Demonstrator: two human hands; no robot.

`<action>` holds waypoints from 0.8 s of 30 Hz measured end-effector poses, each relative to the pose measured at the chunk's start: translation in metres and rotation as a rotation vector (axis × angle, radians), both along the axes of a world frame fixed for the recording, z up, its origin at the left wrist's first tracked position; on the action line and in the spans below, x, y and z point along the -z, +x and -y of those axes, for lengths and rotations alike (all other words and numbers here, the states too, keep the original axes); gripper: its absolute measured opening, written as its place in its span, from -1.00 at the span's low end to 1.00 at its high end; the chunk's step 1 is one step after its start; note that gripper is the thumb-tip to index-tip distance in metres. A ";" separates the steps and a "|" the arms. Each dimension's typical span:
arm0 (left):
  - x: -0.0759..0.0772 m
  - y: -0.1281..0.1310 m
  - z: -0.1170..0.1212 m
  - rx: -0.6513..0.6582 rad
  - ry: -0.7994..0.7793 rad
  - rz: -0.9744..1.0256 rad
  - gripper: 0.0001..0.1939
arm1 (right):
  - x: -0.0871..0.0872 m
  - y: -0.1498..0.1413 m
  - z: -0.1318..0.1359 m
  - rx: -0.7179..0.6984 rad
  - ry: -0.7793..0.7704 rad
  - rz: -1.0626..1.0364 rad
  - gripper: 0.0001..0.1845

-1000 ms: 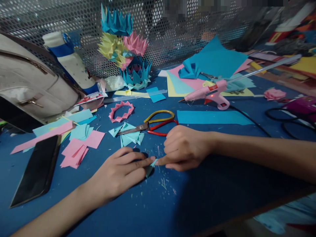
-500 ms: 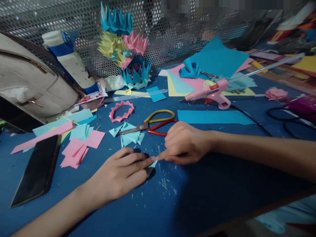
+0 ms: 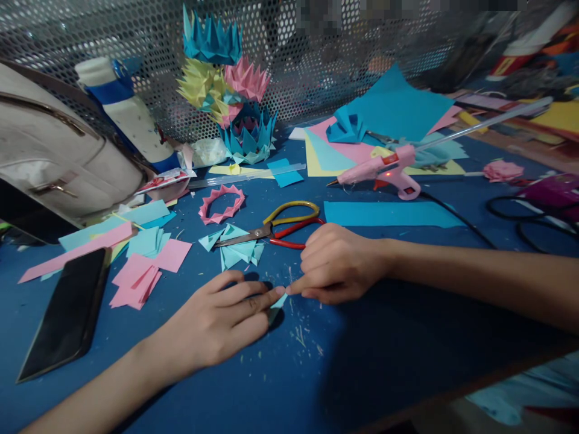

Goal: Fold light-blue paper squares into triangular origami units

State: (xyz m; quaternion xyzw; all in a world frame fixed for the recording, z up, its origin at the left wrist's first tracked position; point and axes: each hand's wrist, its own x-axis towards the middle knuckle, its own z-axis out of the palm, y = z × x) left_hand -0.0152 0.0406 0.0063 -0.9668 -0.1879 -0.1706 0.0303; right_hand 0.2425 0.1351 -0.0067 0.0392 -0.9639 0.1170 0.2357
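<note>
A small light-blue folded paper (image 3: 277,308) lies on the blue tabletop, partly hidden under my left hand (image 3: 230,316). The thumb and forefinger of that hand hold it down against the table. My right hand (image 3: 337,265) has its forefinger pointed at the paper's upper tip, close to the left forefinger, while its other fingers are curled in with nothing showing in them. Just beyond the hands, scissors (image 3: 266,231) with one yellow and one red handle rest with their blades across several light-blue folded papers (image 3: 242,250).
Pink paper squares (image 3: 138,280) and a phone (image 3: 66,313) lie at left. A pink zigzag paper ring (image 3: 221,204) is beyond the scissors. A pink glue gun (image 3: 384,172) with its cord stands at right, behind a blue paper strip (image 3: 391,214). Paper flowers (image 3: 248,132) stand at the back.
The view has shifted very slightly. Both hands stay in nearly the same place on the light-blue folded paper.
</note>
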 end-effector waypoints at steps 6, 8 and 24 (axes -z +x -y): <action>0.001 0.000 0.000 -0.015 0.028 0.007 -0.63 | 0.000 0.000 -0.001 -0.016 -0.002 -0.014 -0.78; 0.002 0.000 0.000 -0.013 0.021 0.004 -0.63 | 0.000 0.000 -0.002 -0.017 -0.003 -0.013 -0.79; 0.010 0.000 0.005 -0.035 0.002 0.052 -0.70 | 0.000 -0.001 -0.001 -0.007 0.025 -0.001 -0.73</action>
